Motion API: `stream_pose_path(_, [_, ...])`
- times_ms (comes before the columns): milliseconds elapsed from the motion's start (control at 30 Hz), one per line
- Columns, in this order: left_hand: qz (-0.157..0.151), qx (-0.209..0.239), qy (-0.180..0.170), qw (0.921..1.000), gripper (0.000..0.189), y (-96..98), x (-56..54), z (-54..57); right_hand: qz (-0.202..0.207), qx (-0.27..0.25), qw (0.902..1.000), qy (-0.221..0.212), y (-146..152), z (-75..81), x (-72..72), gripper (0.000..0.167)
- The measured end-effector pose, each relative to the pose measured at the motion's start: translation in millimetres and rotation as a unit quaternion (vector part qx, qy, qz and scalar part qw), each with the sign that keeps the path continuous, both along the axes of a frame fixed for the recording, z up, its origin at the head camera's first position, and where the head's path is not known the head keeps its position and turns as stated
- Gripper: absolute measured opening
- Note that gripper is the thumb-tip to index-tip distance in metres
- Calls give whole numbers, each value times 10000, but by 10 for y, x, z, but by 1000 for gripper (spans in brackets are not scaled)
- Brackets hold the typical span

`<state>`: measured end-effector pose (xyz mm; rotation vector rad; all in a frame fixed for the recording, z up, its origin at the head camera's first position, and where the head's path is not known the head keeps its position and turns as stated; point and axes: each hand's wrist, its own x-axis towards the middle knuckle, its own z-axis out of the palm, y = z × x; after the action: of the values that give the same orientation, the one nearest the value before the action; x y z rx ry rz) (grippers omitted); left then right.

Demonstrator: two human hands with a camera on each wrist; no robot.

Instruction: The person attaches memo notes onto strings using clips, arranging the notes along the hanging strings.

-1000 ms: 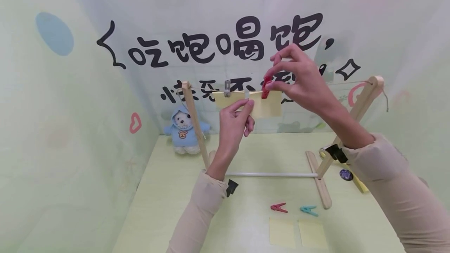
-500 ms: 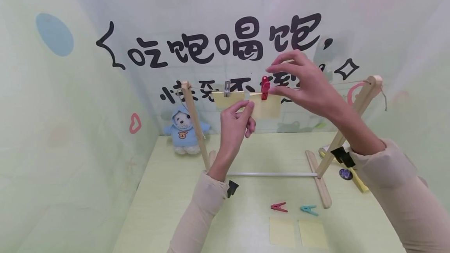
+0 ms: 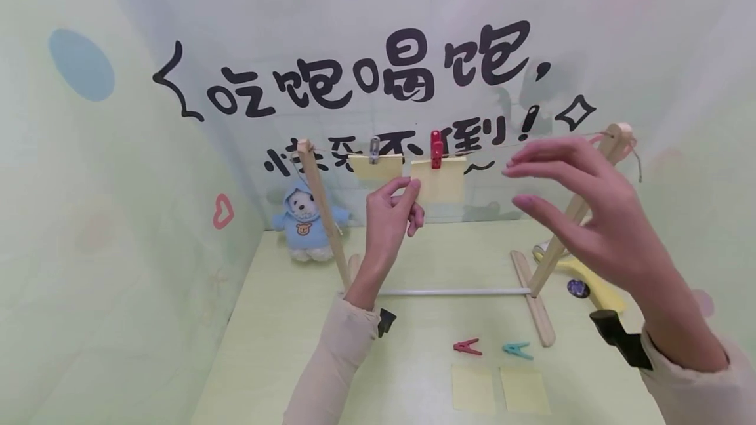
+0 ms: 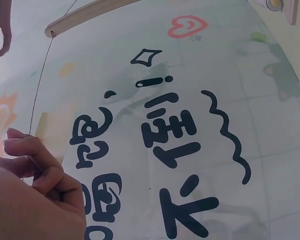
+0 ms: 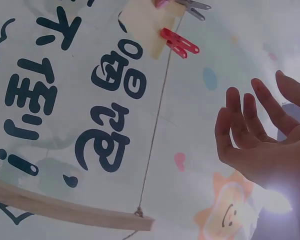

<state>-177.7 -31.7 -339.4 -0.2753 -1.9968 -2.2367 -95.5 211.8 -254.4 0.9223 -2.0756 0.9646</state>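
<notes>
A pale yellow paper square (image 3: 441, 183) hangs from the string (image 3: 508, 145), held there by a red clothespin (image 3: 436, 149). My left hand (image 3: 386, 215) pinches that paper's left edge between thumb and index finger. To its left, a grey clothespin (image 3: 375, 149) holds another yellow paper (image 3: 375, 167) on the same string. Well right of the red clothespin, my right hand (image 3: 596, 208) is in the air, fingers apart and loosely bent, holding nothing. In the right wrist view the red clothespin (image 5: 179, 42) bites the string and paper, away from the right hand (image 5: 265, 132).
Two wooden posts (image 3: 321, 205) carry the string, with a white rod (image 3: 449, 292) low between them. On the table lie a red clothespin (image 3: 468, 347), a teal clothespin (image 3: 518, 350) and two yellow papers (image 3: 472, 388). A blue-hooded plush toy (image 3: 306, 225) sits back left.
My right hand has let go of the red clothespin and moved right, away from it. The clothespin stays on the string and paper. My left hand keeps its pinch on the paper.
</notes>
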Motion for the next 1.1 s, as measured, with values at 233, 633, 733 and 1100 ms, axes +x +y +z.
stream_pose_path(233, [4, -51, -121, 9999, 28, -33, -21, -121, 0, -31, 10000, -14, 131, -304, 233, 59])
stream_pose_path(633, [-134, -683, -59, 9976, 26, -97, -82, -339, -48, 300, 9901, -1373, 394, -1053, 392, 59])
stream_pose_path(733, [-160, -939, -27, 9954, 25, -89, -56, -461, -65, 348, 9892, -1424, 429, -1249, 413, 58])
stream_pose_path(1100, [-1520, -2994, -968, 9370, 52, 3, 709, -1949, -293, 457, 9825, -1781, 564, -1871, 515, 51])
